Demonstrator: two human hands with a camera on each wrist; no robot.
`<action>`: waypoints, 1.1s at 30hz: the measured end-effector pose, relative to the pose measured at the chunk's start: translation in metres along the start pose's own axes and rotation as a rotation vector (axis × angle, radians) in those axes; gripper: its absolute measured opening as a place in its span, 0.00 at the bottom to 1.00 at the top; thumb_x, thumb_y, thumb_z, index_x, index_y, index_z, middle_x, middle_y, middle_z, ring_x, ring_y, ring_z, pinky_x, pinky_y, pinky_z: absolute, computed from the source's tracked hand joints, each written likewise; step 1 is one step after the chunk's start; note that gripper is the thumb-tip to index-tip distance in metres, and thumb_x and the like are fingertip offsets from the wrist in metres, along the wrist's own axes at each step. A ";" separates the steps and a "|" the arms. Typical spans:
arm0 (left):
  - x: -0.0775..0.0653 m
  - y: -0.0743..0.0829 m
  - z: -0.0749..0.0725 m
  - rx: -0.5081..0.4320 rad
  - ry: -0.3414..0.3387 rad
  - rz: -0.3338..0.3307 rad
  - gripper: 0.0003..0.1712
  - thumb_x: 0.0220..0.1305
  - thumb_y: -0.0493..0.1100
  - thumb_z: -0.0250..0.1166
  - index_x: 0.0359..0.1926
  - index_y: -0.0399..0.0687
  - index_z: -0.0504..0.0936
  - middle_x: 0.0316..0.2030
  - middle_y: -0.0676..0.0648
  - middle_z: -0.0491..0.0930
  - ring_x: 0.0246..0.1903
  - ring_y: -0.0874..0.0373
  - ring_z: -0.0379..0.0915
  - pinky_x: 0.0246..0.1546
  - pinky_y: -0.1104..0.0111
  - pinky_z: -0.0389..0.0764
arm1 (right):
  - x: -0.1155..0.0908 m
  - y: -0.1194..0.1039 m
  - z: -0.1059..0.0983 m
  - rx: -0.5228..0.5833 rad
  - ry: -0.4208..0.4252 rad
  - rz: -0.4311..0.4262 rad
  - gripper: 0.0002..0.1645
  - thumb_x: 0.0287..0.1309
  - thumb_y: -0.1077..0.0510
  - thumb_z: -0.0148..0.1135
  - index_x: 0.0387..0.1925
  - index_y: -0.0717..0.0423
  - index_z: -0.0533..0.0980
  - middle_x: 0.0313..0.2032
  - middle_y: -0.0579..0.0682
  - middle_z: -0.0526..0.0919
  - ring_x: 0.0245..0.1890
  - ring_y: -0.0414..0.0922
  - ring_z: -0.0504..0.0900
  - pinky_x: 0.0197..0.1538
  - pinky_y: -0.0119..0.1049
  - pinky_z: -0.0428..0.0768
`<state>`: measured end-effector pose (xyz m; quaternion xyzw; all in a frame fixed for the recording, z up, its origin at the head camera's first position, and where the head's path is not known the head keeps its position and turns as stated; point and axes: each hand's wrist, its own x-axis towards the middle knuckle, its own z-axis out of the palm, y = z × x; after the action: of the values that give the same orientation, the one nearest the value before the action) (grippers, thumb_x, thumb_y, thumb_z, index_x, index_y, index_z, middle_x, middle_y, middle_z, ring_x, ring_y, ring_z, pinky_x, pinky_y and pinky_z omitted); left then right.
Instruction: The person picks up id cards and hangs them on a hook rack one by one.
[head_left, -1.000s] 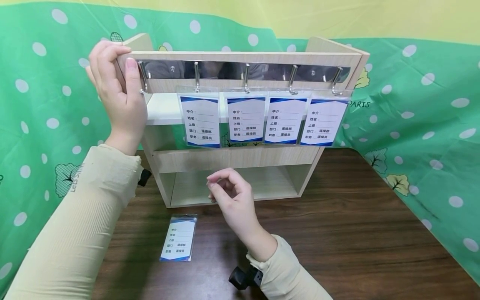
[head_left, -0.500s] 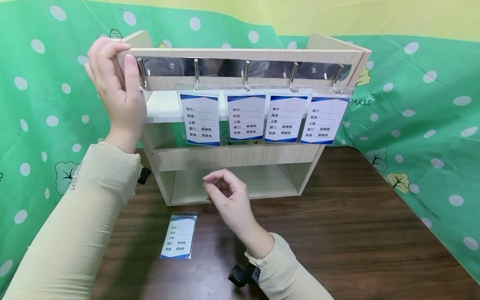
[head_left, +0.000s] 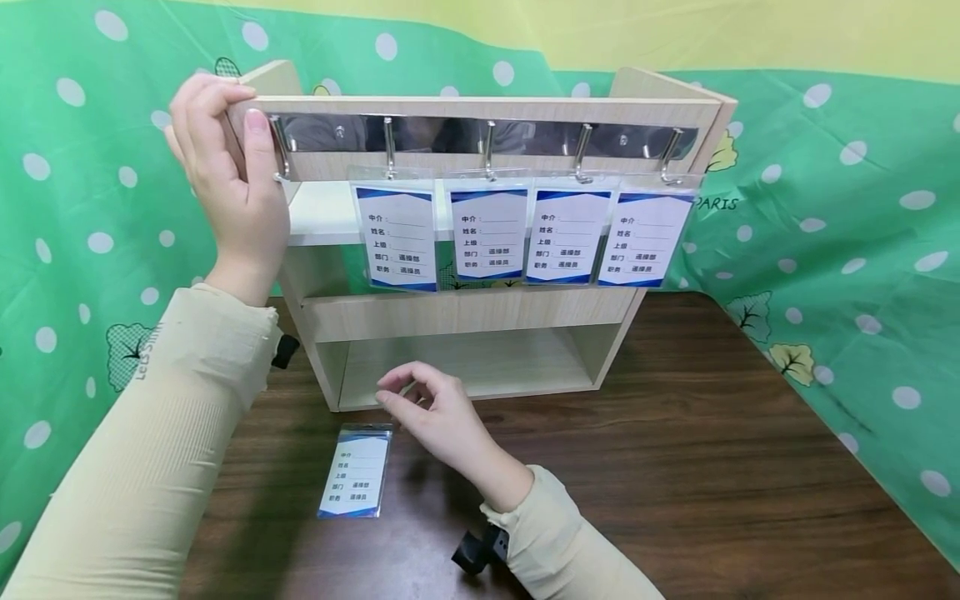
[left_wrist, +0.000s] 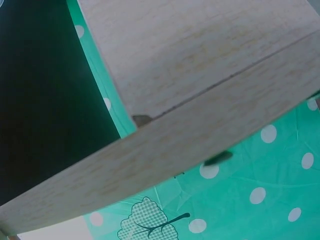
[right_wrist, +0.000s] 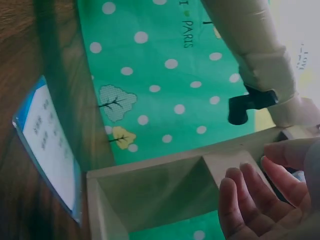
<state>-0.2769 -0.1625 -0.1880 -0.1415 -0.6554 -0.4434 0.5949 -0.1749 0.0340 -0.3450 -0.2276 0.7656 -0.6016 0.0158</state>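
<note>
My left hand (head_left: 236,179) grips the upper left corner of a pale wooden shelf unit (head_left: 465,317), thumb on the front board and fingers over the side. Its fingers are out of sight in the left wrist view, where the shelf's board (left_wrist: 150,160) fills the middle. With fingers loosely bent and nothing between them, my right hand (head_left: 435,412) hovers over the table in front of the bottom shelf. Just left of it a badge in a clear sleeve (head_left: 352,473) lies flat; the right wrist view shows this badge (right_wrist: 49,145) too.
A metal hook rail (head_left: 427,135) runs along the top board. Several badge holders (head_left: 396,242) hang from its hooks; the leftmost hook (head_left: 281,150), beside my left thumb, carries none. The dark wooden table (head_left: 712,467) extends right. A green dotted cloth (head_left: 847,250) hangs behind.
My right hand has moved left and slightly down toward the lying badge, and its thumb and fingertips have parted. The left hand keeps its hold on the shelf corner.
</note>
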 end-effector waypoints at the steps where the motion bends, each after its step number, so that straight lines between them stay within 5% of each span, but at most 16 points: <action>1: 0.000 0.000 0.000 0.000 0.001 0.001 0.13 0.66 0.44 0.51 0.47 0.48 0.77 0.50 0.61 0.69 0.58 0.68 0.63 0.67 0.71 0.50 | 0.000 0.001 0.002 -0.012 -0.015 0.008 0.10 0.63 0.57 0.63 0.44 0.56 0.81 0.36 0.54 0.83 0.27 0.39 0.78 0.31 0.29 0.78; 13: 0.001 0.002 -0.002 0.004 0.004 -0.005 0.13 0.67 0.43 0.51 0.47 0.49 0.77 0.50 0.60 0.70 0.58 0.68 0.62 0.67 0.71 0.50 | 0.005 0.024 0.011 -0.128 -0.183 0.124 0.15 0.61 0.52 0.66 0.46 0.56 0.82 0.36 0.47 0.84 0.25 0.35 0.76 0.30 0.28 0.76; 21: 0.001 0.003 -0.001 0.003 0.000 -0.005 0.13 0.67 0.44 0.51 0.47 0.49 0.78 0.50 0.61 0.70 0.58 0.68 0.62 0.67 0.71 0.50 | 0.008 0.042 0.015 -0.037 -0.198 0.238 0.16 0.60 0.53 0.67 0.46 0.59 0.81 0.35 0.50 0.84 0.32 0.55 0.84 0.34 0.45 0.84; 33: -0.001 0.001 -0.001 0.007 -0.007 -0.009 0.13 0.66 0.45 0.51 0.47 0.49 0.78 0.50 0.61 0.70 0.58 0.68 0.62 0.67 0.71 0.50 | 0.004 0.065 0.028 0.086 -0.264 0.439 0.29 0.58 0.57 0.69 0.58 0.64 0.72 0.29 0.53 0.81 0.17 0.44 0.79 0.21 0.37 0.81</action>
<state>-0.2753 -0.1621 -0.1882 -0.1381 -0.6596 -0.4435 0.5909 -0.1912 0.0182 -0.4119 -0.1315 0.7616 -0.5808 0.2554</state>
